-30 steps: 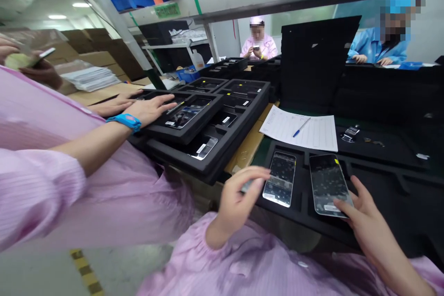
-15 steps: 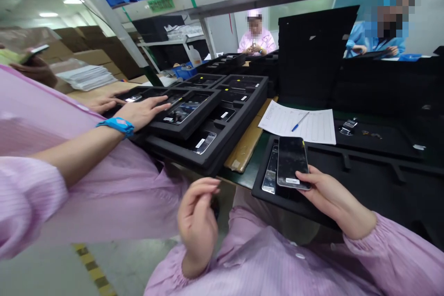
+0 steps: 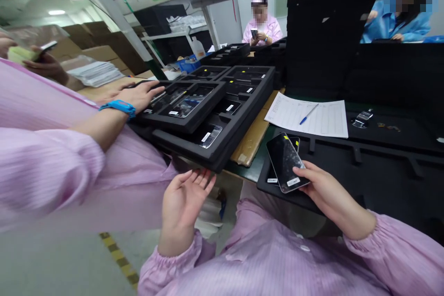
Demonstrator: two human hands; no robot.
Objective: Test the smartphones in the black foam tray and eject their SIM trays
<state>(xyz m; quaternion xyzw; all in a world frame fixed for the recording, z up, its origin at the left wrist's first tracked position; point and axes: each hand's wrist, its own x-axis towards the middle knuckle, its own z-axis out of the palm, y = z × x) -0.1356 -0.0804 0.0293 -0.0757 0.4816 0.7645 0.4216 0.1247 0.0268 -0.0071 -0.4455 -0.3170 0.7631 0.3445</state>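
My right hand (image 3: 321, 189) grips a dark phone screen panel (image 3: 285, 159) by its lower end and holds it tilted above a second panel (image 3: 273, 176) that lies in the black foam tray (image 3: 381, 180) in front of me. My left hand (image 3: 185, 201) hangs open in the air below the table edge, palm up, fingers spread, holding nothing. It is just under the corner of a stack of black foam trays (image 3: 215, 120).
A co-worker's arm with a blue wristband (image 3: 118, 107) rests on the tray stack, which holds several panels. A paper form with a blue pen (image 3: 308, 118) lies behind my tray. Other people sit at the far side. Cardboard boxes stand at the left.
My right hand lifted one panel out of the tray and carried it left over the other panel. My left hand left the tray, dropped below the table edge and opened palm up.
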